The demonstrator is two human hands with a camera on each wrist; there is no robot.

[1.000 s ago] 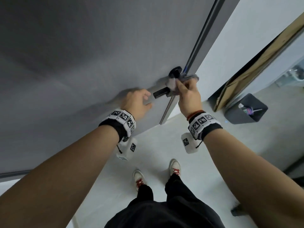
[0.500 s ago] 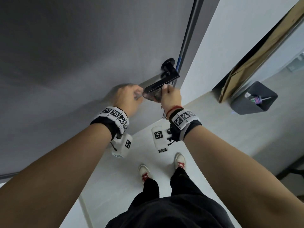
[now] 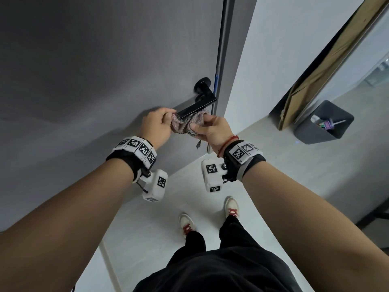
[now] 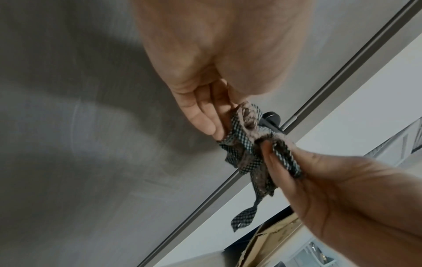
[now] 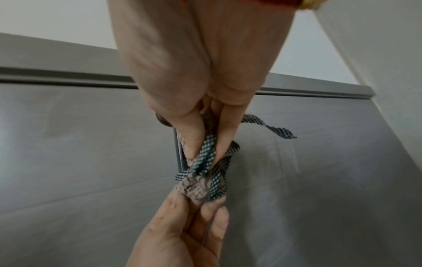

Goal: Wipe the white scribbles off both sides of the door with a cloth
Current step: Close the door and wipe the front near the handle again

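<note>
1. Grey and matt, the door fills the left of the head view, its black lever handle near its edge, with a pale floor below.
2. A second ago the right hand alone held the cloth up by the handle while the left hand lay on the door; half a second ago the two hands met under the lever. Now both hold the cloth just under it.
3. The left hand pinches one end of the cloth between thumb and fingers; the right hand's fingers pinch the other end.
4. I judge this a regrip or a passing of the cloth from hand to hand, not wiping yet.
5. The cloth is soft and bunched, a fine black-and-white check mesh on one face and a pinkish nap on the other, with a loose tag dangling.
6. The door shows faint pale smears; I cannot tell whether scribbles remain.
</note>
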